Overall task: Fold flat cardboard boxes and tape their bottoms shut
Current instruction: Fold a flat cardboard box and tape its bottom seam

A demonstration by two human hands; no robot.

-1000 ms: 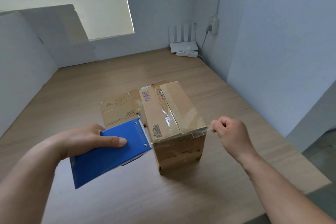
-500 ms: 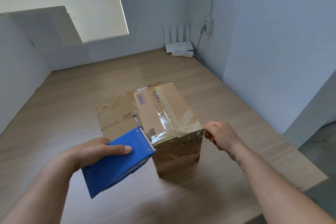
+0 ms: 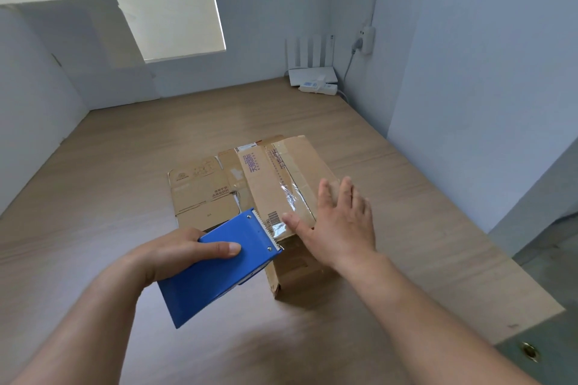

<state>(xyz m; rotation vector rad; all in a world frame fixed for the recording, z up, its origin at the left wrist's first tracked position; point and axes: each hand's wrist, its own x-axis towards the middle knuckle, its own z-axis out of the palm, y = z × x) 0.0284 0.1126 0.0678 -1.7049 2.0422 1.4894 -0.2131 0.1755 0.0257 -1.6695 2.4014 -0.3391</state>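
A folded brown cardboard box [image 3: 269, 175] stands on the wooden table [image 3: 125, 166] with its flaps up and clear tape along the seam. My left hand [image 3: 175, 251] grips a blue tape dispenser [image 3: 219, 266], whose toothed edge sits at the box's near left corner. My right hand [image 3: 337, 222] lies flat, fingers spread, on the near right part of the box top, over the tape end. A flat unfolded cardboard box [image 3: 200, 191] lies on the table just left of and behind the standing one.
A white router [image 3: 312, 73] and a power strip [image 3: 319, 87] sit in the far right corner, by a wall socket [image 3: 366, 39]. Walls close in on the left, back and right. The table's right edge [image 3: 528, 291] drops off near my right arm.
My right hand let go of the stretched tape end, came over the box's near right edge and now lies flat on top. The dispenser stayed at the left corner.
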